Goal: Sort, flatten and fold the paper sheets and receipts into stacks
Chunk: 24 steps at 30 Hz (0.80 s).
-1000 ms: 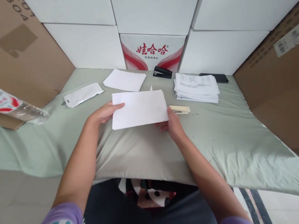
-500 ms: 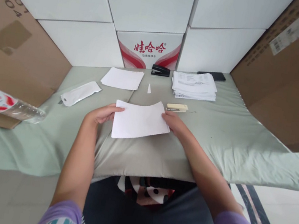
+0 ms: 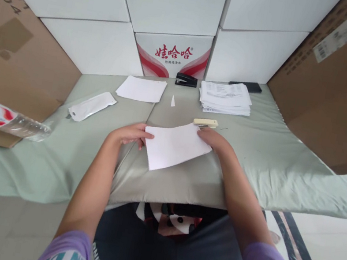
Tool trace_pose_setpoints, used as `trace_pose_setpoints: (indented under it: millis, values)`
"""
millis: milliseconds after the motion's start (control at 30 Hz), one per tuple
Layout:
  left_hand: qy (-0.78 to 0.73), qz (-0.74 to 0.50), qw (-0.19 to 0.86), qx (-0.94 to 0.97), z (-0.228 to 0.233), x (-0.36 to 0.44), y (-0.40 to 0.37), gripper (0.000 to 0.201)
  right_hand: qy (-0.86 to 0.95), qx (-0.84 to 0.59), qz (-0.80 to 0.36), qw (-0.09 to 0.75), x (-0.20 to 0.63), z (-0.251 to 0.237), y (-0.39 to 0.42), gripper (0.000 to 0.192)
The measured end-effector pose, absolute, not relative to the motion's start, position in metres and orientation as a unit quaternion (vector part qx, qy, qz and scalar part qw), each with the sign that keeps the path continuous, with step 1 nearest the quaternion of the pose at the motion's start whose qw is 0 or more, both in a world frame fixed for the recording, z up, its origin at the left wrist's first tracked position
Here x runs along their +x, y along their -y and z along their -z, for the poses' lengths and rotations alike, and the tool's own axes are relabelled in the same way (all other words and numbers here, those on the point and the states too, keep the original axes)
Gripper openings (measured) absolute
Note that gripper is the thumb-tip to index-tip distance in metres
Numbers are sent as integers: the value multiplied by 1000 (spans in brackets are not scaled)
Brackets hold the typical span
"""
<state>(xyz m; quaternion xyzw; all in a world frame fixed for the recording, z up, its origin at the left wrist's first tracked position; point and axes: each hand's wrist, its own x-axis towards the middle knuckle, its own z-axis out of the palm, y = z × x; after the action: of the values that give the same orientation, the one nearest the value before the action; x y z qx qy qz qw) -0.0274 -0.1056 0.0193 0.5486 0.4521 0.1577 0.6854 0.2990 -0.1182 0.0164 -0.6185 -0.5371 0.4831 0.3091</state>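
The sheet of paper [image 3: 175,146] has come down from mid-air and now lies flat near the tabletop's [image 3: 271,165] front edge. The left hand [image 3: 129,133] presses its left edge with loosely curled fingers; the right hand [image 3: 214,139] pins its far right corner, just before a cream stapler [image 3: 206,122].

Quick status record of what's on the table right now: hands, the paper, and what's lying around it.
left hand: fingers on the left edge of the white sheet
right hand: on the sheet's upper right corner
white sheet: lying on the green cloth, turned at an angle
beige stapler: just behind the right hand
paper stack: back right
black stapler: back centre, by the boxes
loose white sheets: back left
white pouch: left
water bottle: far left, on its side
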Motion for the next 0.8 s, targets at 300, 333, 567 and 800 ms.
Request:
trace_pose_setpoints:
  millis: [300, 333, 567, 800]
  values:
    - [-445, -154, 689, 551, -16, -25, 103, 33, 508, -732, -343, 296, 329, -50, 128, 35]
    - [-438, -156, 690, 555, -15, -25, 103, 32, 509, -729, -315, 332, 335, -55, 129, 33]
    - [-414, -158, 688, 574, -16, -21, 103, 32, 619, -693, -132, 344, 315, -79, 95, 9]
    - [-440, -154, 663, 586, -16, -21, 103, 35, 674, -648, -42, 354, 263, -22, 33, 19]
